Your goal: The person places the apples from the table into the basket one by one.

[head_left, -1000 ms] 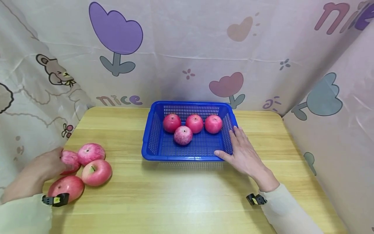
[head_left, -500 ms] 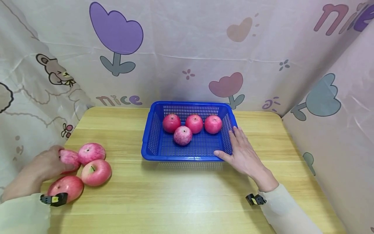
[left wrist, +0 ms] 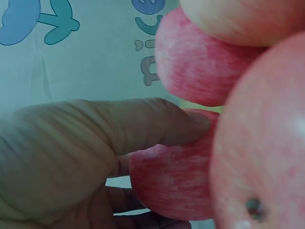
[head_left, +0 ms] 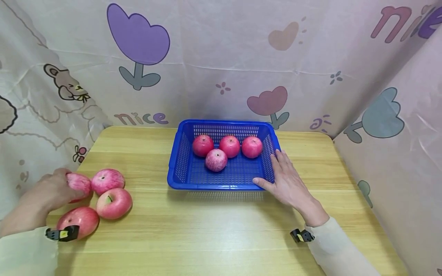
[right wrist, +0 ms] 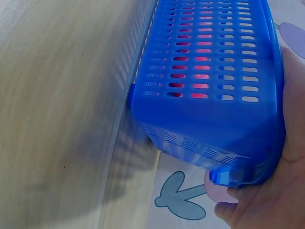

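Observation:
My left hand [head_left: 50, 191] grips a streaked red apple [head_left: 80, 186] at the left of the table, thumb on one side and fingers round the other. In the left wrist view the thumb [left wrist: 157, 123] lies across the top of that apple. Close by are a streaked apple [head_left: 108, 181], a smoother apple with a green stem hollow [head_left: 114, 204] and a red apple [head_left: 83, 220] partly behind the wrist strap. My right hand [head_left: 288, 182] rests on the right rim of a blue plastic basket [head_left: 221, 186], fingers extended, thumb over the front corner.
Inside the basket, three red apples [head_left: 229, 146] form a row at the back, with a paler streaked apple [head_left: 216, 160] in front. Below is a wooden table [head_left: 193, 234]. Printed curtains [head_left: 214, 46] close off the back and both sides.
The gripped apple has shifted slightly to the left with my left hand, and more of it shows. My right hand and the basket have stayed in place.

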`<state>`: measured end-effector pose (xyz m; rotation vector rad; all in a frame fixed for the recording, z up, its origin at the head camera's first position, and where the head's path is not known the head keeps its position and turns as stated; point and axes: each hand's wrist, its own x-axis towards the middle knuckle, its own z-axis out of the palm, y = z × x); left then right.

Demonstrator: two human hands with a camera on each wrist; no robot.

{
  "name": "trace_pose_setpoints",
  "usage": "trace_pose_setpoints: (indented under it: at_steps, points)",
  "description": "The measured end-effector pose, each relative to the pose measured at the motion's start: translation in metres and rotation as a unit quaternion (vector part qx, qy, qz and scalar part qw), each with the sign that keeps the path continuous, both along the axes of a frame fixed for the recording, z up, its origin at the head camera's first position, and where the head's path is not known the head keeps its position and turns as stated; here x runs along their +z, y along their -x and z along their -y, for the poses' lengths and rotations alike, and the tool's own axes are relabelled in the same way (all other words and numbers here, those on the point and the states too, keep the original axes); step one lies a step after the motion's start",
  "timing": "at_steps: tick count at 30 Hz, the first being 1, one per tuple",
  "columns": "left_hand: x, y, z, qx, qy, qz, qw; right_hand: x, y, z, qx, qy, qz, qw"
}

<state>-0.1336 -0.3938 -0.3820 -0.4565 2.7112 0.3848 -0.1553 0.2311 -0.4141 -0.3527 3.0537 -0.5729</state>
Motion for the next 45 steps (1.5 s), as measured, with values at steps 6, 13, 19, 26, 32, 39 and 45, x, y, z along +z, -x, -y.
trace_pose_setpoints:
  at_steps: [6,13,19,26,32,39,45]
  points:
    - [0.01,-0.006,-0.01,0.014,0.02,-0.04,0.9989,0.0,0.0,0.0,0.002,0.001,-0.006,1.0]
    - [0.025,-0.004,-0.025,-0.006,0.025,-0.084,0.9961,-0.002,0.001,-0.001,0.003,-0.004,-0.005,1.0]
    - [0.037,0.003,-0.039,-0.008,0.019,-0.083,0.9963,-0.001,0.002,0.0,0.002,-0.004,0.0,1.0]
    - [0.052,0.007,-0.068,-0.034,0.0,-0.111,0.9933,-0.001,0.002,0.0,0.001,-0.004,0.001,1.0]
    - [0.061,0.014,-0.112,-0.067,-0.019,-0.16,0.9847,0.0,0.001,0.001,0.0,-0.003,0.001,1.0]
    - [0.073,0.024,-0.169,-0.123,-0.035,-0.192,0.9731,0.0,0.001,0.001,-0.002,-0.004,-0.006,1.0]
    - [0.086,0.034,-0.223,-0.195,-0.049,-0.202,0.9587,0.001,0.002,0.001,0.004,-0.02,-0.002,1.0]
